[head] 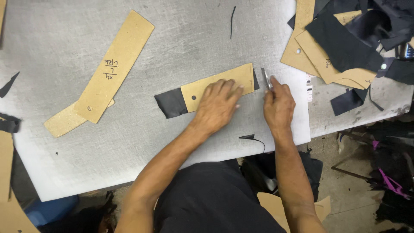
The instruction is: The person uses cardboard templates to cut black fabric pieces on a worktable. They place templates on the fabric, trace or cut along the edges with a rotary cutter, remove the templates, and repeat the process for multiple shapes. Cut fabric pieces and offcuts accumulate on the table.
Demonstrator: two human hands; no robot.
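Observation:
My left hand [219,102] lies flat, fingers spread, on a tan cardboard pattern [217,83] that rests on a strip of black material [170,102]. The black strip sticks out at the pattern's left end and shows as a sliver at its right end. My right hand [278,103] grips a small metal knife [266,77], its blade at the pattern's right end, close to the black sliver. Both lie on a grey cutting board [172,43].
Two longer cardboard patterns [114,67] lie overlapped at the left. A pile of cardboard patterns and black cut pieces [345,39] sits at the upper right. A black scrap [251,137] lies near the board's front edge. Scraps litter the floor at the right.

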